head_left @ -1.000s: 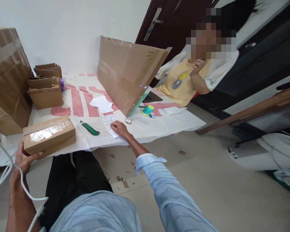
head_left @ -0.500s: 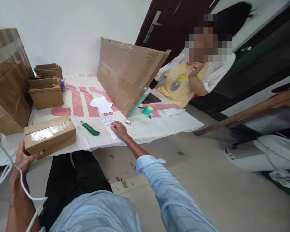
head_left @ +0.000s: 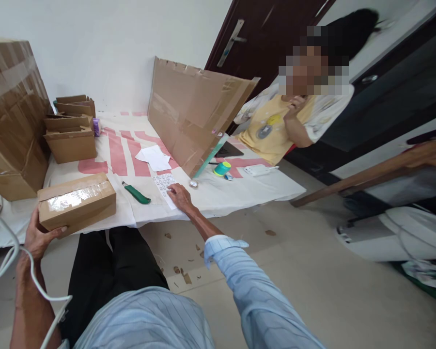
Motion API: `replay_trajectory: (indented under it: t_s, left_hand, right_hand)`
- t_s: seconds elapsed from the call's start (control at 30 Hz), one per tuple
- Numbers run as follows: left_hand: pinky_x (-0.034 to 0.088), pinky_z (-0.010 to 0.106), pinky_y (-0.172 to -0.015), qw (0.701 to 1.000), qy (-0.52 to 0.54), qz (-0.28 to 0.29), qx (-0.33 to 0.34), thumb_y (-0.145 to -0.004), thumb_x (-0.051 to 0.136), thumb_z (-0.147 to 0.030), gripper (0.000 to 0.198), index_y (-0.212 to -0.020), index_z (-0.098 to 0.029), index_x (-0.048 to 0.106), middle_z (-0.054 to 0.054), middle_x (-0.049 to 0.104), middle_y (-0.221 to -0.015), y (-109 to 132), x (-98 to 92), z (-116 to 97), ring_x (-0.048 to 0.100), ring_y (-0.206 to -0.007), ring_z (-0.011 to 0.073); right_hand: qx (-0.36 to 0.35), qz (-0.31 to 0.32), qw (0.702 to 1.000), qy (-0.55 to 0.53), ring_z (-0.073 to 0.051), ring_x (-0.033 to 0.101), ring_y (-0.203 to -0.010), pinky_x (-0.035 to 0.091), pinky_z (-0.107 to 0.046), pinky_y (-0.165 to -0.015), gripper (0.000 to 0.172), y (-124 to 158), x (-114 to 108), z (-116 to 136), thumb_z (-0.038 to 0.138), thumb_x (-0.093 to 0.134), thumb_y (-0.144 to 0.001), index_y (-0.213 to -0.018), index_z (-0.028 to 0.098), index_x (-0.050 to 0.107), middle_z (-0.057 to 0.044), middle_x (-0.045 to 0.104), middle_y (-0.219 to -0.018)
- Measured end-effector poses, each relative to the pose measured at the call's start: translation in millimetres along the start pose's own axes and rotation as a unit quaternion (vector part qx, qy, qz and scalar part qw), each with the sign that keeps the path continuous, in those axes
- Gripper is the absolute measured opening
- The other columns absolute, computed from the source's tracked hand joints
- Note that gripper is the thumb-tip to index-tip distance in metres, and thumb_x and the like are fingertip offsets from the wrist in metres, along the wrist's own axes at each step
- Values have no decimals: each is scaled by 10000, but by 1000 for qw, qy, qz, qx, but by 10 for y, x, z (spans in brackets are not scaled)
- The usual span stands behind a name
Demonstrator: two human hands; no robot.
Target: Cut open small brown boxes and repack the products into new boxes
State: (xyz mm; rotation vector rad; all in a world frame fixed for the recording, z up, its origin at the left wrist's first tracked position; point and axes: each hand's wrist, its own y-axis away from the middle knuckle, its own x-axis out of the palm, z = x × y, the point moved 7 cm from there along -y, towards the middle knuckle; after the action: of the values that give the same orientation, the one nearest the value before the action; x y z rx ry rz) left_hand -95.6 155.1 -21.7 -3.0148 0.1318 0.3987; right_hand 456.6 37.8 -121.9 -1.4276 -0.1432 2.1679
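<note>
The left hand (head_left: 38, 238) gripped the near-edge carton (head_left: 82, 203), which could fall if loosened; the right hand (head_left: 180, 198) showed no clear grip.

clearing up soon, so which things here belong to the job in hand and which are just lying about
Likely in the job:
taped cardboard box, held in the left hand
printed sheet, under the right hand
green utility knife, perhaps

Likely just lying about:
white papers
teal-and-yellow roll
cardboard scraps on the floor

Hands (head_left: 37, 236) on carton (head_left: 89, 206) and sheet (head_left: 162, 183)
</note>
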Motion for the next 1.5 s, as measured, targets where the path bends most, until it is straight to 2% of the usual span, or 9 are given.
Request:
replay_trajectory:
  t_s: [0.07,0.17,0.37,0.5,0.7,0.97,1.2,1.33,1.5]
  left_hand:
    - [635,281,-896,1000,16,7,-1,-422,1003,-335,916,-1265,-182,680,109,744,-1283,-1,11,-20,702,-1187,301]
    - [632,272,-869,1000,29,10,-4,-426,1012,-330,925,-1276,-171,684,106,750,-1249,8,24,-35,698,-1153,291]
    - [630,259,-855,998,55,5,1,-365,1042,-326,972,-1261,-171,698,82,752,-1203,9,35,-29,688,-1115,271]
    - [647,313,-891,999,40,5,3,-371,1049,-331,991,-1279,-182,681,85,747,-1197,-2,12,3,695,-1134,294]
    - [651,448,-980,999,37,4,7,-467,1024,-367,853,-1245,-241,697,82,742,-1206,11,19,13,681,-1193,351]
    - [636,366,-969,999,53,2,-11,-320,1049,-378,1050,-1274,-173,660,93,740,-1235,64,69,-128,666,-1206,335]
    - [622,496,-1057,998,63,7,10,-417,1026,-372,946,-1279,-243,658,101,739,-1264,64,82,-114,649,-1303,403]
    - [596,498,-1108,997,73,23,17,-475,1003,-346,970,-1366,-244,633,105,722,-1339,48,89,-30,625,-1364,410]
    - [555,521,-1171,995,94,38,23,-513,997,-330,1014,-1445,-256,606,101,684,-1455,49,107,-4,592,-1423,406]
  right_hand:
    - [0,-7,1000,1,-253,624,-952,496,-353,-909,136,11,0,0,228,615,-935,-1029,229,713,-77,721,-976]
    - [-8,-11,1000,3,-243,612,-945,486,-337,-888,96,17,6,8,213,602,-939,-930,241,694,-66,711,-952]
    - [-28,-15,999,9,-238,603,-921,473,-340,-878,186,11,26,5,196,596,-962,-810,239,695,-67,708,-910]
    - [-42,-13,999,15,-245,613,-945,481,-357,-916,184,15,25,2,208,611,-979,-864,238,751,-79,728,-944]
    - [-56,2,998,29,-251,631,-963,499,-373,-940,198,16,24,-14,237,618,-1002,-945,234,807,-90,746,-978]
    - [-69,16,996,57,-251,632,-1000,488,-382,-984,223,36,64,-19,244,604,-1025,-1027,229,826,-98,745,-1023]
    - [-72,12,994,79,-251,619,-989,465,-379,-973,229,75,87,-16,238,580,-1033,-1033,225,809,-97,713,-1022]
    - [-76,3,994,84,-264,618,-990,470,-384,-979,221,109,97,-5,245,570,-1029,-1044,218,789,-104,707,-1014]
    - [-73,-24,994,76,-287,626,-1027,498,-411,-994,315,158,52,-16,222,497,-1025,-1201,194,756,-135,726,-1085]
